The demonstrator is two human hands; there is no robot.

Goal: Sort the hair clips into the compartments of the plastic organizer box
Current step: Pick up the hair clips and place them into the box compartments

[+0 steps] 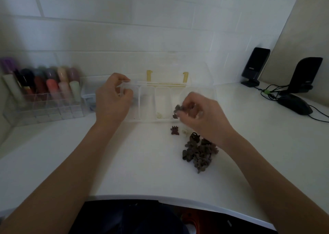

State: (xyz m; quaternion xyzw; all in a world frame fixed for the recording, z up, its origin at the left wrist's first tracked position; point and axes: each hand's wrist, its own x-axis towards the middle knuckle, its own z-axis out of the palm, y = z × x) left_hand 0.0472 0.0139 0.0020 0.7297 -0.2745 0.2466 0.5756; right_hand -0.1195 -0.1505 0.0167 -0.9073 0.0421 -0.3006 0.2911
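A clear plastic organizer box (147, 105) with several compartments stands on the white desk, its lid (178, 68) open toward the wall. My left hand (112, 100) grips the box's left wall. My right hand (201, 114) hovers over the box's right compartments, pinching a few brown hair clips (178, 108). One cream clip (159, 115) lies in a middle compartment, and a brown clip (175, 116) sits at the front of the compartment to its right. A pile of brown clips (199, 152) lies on the desk in front of the box, with a dark red clip (175, 130) and a cream clip (185, 132) beside it.
A clear acrylic rack of coloured lipstick tubes (44, 91) stands at the left against the tiled wall. Two black speakers (254, 67) and a black mouse (295, 104) with cables sit at the right. The desk's curved front edge (160, 198) runs near me.
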